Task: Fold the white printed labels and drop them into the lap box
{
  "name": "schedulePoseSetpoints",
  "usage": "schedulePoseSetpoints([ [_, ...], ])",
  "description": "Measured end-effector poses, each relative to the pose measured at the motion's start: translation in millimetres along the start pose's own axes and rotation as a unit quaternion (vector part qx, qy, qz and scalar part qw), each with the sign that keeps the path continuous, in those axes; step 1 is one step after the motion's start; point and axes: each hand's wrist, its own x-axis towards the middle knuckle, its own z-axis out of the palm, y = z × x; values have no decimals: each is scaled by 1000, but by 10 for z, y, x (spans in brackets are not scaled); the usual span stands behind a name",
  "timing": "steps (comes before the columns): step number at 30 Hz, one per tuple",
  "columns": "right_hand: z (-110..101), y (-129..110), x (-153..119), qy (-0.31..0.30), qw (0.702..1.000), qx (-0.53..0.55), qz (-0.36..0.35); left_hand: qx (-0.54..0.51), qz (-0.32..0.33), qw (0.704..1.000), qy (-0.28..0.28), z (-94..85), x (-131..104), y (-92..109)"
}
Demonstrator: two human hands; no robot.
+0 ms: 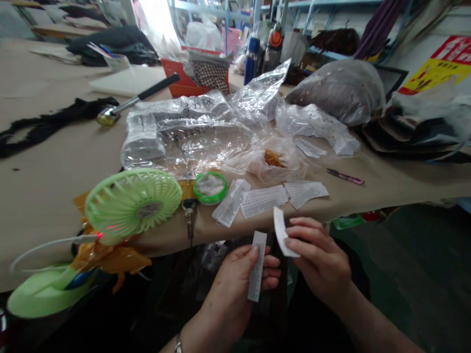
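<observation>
Below the table's front edge, my left hand pinches a narrow printed label under its thumb, lines of small text facing up. To the right of it, my right hand holds a second white label between thumb and fingers; this one is curved and seen nearly blank. The two labels are apart. On the table just beyond lie fanned piles of printed labels. A green round container with white contents sits left of these piles.
A light green fan stands at the table's left front edge. Clear plastic bags cover the middle, one holding something orange-brown. Pink-handled thread snips lie at the right. Farther back are a hammer-like tool and a filled grey bag.
</observation>
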Motion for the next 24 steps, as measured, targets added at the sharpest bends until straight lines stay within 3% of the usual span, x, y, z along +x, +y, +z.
schedulePoseSetpoints([
  [3,220,-282,-23,-56,997,27,-51,-37,38,998,-30,-13,-11,-4],
  [7,400,-392,-56,-72,996,9,-61,-70,74,995,-6,-87,-15,-30],
  [13,402,-418,-65,-97,994,-9,-52,-83,72,993,37,-113,-25,-37],
  [24,433,-490,-63,-122,992,-18,-39,-61,91,994,-8,-149,-56,-59],
])
